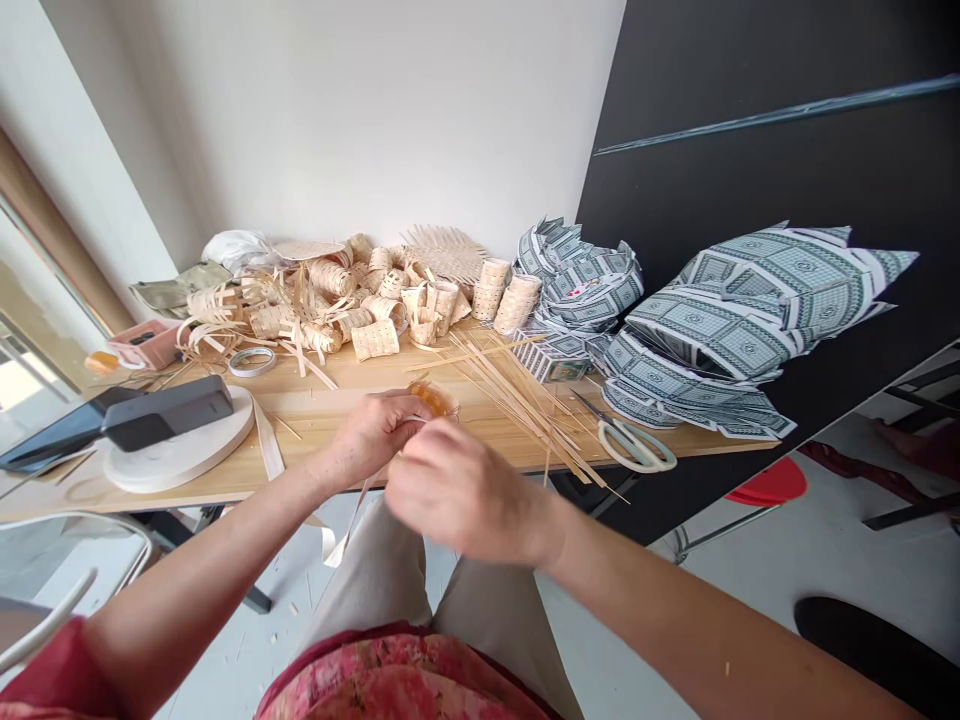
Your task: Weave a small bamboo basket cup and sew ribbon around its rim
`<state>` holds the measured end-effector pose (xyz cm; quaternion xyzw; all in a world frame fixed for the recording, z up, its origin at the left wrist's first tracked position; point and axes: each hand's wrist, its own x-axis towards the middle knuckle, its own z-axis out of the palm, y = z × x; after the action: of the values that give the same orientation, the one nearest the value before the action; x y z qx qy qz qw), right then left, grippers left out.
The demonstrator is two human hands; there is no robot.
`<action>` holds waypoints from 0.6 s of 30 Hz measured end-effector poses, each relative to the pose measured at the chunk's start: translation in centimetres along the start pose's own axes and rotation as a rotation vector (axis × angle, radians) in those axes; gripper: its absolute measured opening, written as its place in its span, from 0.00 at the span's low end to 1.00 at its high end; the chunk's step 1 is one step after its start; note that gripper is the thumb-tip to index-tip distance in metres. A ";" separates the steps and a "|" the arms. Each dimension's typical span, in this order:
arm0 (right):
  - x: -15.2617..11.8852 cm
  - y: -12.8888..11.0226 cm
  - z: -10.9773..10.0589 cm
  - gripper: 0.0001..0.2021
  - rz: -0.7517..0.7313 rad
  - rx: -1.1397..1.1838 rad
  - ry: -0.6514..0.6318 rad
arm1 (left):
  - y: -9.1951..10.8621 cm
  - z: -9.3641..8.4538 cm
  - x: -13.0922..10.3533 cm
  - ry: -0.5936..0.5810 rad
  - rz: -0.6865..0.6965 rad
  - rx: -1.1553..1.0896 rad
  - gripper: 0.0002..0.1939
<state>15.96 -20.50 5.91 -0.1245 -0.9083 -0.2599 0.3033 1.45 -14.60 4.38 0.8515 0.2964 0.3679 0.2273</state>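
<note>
Near the table's front edge, my left hand [381, 428] is closed on a small translucent amber piece [433, 397], which shows just beyond its fingertips. My right hand [466, 490] is closed in front of it, its fingers pinched together; what they hold, if anything, is hidden. A pale flat strip [352, 525] hangs below my left hand toward the lap. Thin split strips [517, 400] lie fanned out on the wooden table, right of the hands.
Small woven tubes [375, 339] and curled strips are heaped at the back. Scissors [636, 445] and folded-card shapes [720, 310] stand or lie on the right. To the left are a tape roll [252, 362], a phone [166, 412] and a round white board [180, 450].
</note>
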 end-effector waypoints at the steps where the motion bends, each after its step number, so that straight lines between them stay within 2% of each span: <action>1: 0.4 -1.0 0.0 0.11 -0.012 0.050 0.035 | 0.0 0.0 0.0 0.010 -0.027 -0.056 0.06; 5: 0.8 -3.5 0.4 0.12 0.172 0.196 0.033 | -0.1 -0.2 -0.1 0.035 -0.157 -0.252 0.07; 10: -0.2 -3.6 1.4 0.14 0.411 0.279 0.054 | -0.3 -0.4 -0.4 0.158 -0.121 -0.247 0.07; 12: -0.4 -3.7 1.8 0.14 0.575 0.370 0.131 | -0.5 -0.4 -0.5 0.212 -0.106 -0.242 0.08; 15: -0.9 -4.1 2.4 0.12 0.810 0.649 0.285 | -0.8 -0.4 -0.6 0.289 -0.097 -0.221 0.08; 18: -2.1 -4.2 2.4 0.08 0.958 0.902 0.466 | -1.3 -0.1 -0.8 0.377 -0.078 -0.167 0.08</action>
<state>14.79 -22.89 1.34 -0.3144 -0.6838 0.2851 0.5935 0.46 -14.18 3.27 0.7337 0.3349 0.5350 0.2514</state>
